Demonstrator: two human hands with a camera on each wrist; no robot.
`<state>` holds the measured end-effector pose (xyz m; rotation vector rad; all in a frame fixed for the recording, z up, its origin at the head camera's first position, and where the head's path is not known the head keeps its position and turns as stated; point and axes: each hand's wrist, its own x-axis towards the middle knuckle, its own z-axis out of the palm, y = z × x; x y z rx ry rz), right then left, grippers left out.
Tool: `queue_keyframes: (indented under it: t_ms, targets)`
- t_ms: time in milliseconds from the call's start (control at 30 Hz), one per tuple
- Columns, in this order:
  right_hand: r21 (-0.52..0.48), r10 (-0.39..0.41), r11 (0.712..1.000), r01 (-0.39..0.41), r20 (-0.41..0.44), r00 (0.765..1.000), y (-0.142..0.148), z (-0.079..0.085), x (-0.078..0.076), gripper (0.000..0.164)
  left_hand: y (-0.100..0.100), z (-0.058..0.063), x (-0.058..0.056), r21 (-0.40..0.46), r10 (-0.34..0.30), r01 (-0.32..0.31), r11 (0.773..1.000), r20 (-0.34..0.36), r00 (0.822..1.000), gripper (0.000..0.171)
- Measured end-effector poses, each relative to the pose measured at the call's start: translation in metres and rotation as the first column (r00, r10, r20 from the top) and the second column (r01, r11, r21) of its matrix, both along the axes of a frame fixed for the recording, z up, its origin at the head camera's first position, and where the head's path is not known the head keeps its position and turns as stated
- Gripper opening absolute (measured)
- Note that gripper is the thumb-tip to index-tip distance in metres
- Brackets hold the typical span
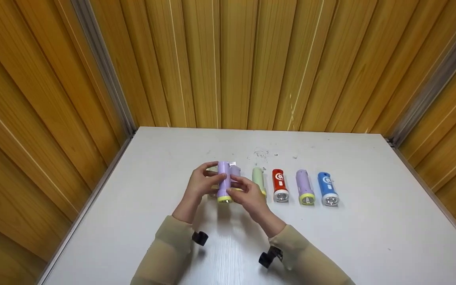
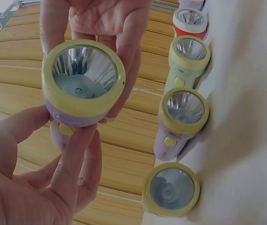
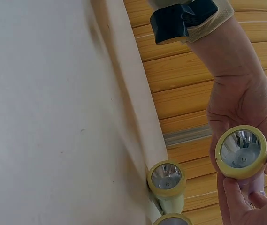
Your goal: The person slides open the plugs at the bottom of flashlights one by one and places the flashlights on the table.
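Note:
Above the table, a purple flashlight (image 1: 223,182) with a yellow rim is held between both hands, its lens end toward the person. The left hand (image 1: 201,183) grips its left side with thumb and fingers. From the right, the right hand (image 1: 250,195) pinches it near the lens end. Up close in the left wrist view, the flashlight's yellow rim (image 2: 114,101) surrounds a silvery reflector, and a yellow button shows on the body below. Behind the hands, another purple flashlight (image 1: 235,171) lies partly hidden. A yellow-rimmed flashlight (image 2: 171,190) is largely covered by the left hand in the head view.
To the right, a row on the white table (image 1: 370,237) continues with a green flashlight (image 1: 257,176), a red one (image 1: 278,180), a purple one (image 1: 303,182) and a blue one (image 1: 325,183). Wood-patterned panels (image 1: 236,67) enclose the back and sides.

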<state>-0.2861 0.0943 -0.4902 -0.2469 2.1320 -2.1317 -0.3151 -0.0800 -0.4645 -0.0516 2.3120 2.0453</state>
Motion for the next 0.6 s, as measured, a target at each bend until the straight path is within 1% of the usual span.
queue_keyframes:
  t_ms: [233,433,600]
  targets:
    - [0.015,0.014,1.0,-0.015,0.018,1.0,-0.02,0.004,-0.009,0.053,-0.018,0.001,-0.007,0.01,0.038,-0.038,0.999,0.033,0.999,0.058]
    - [0.012,0.039,0.999,-0.039,0.032,0.999,-0.038,0.007,-0.018,0.053,-0.034,0.002,-0.013,-0.009,0.063,-0.063,0.998,0.063,0.996,0.059]
    - [0.049,0.035,0.998,-0.037,0.04,0.999,-0.051,0.009,-0.025,0.053,-0.045,0.003,-0.02,-0.019,0.074,-0.073,0.997,0.094,0.993,0.06]
